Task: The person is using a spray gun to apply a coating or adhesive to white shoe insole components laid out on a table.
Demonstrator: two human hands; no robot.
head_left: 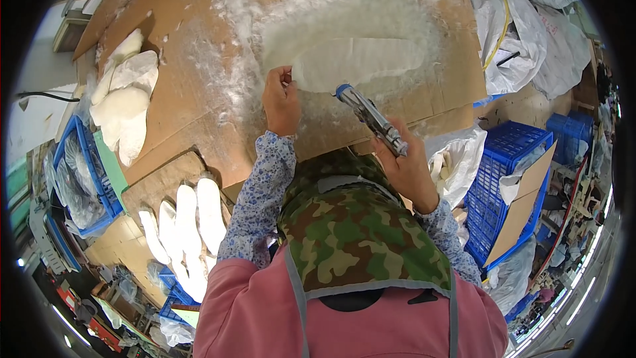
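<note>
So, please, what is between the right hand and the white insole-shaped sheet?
In the head view: a blue-tipped spray gun, gripped by the right hand and pointing toward the white insole-shaped sheet.

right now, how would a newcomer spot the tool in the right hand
Start at the fluff-strewn cardboard sheet, then find the right hand near its lower edge. It holds a slim silver tool slanting up and left toward a flat pale piece. Metallic shine and a blue ring at its tip set it apart from the white pieces farther left.
</note>
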